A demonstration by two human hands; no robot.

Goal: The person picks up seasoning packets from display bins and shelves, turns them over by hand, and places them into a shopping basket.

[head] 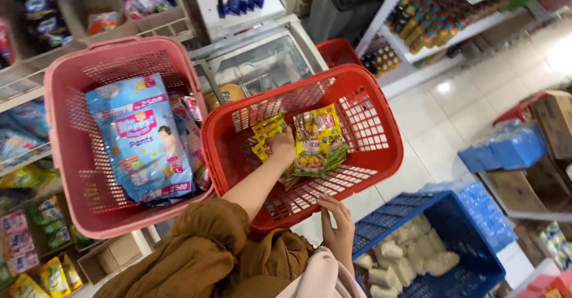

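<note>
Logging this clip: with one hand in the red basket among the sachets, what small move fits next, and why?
Probably lift the left hand out with the yellow sachets it touches. It is already deep in the red basket, and the right hand braces the near rim. Whether the fingers have closed is not visible.

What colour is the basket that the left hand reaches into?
Bright red basket, with lattice walls; the head view shows it, the left hand inside.

Your red basket [363,149] carries yellow sachets [316,140]; the pink basket [71,155] beside it carries a blue diaper pack [140,137].
</note>
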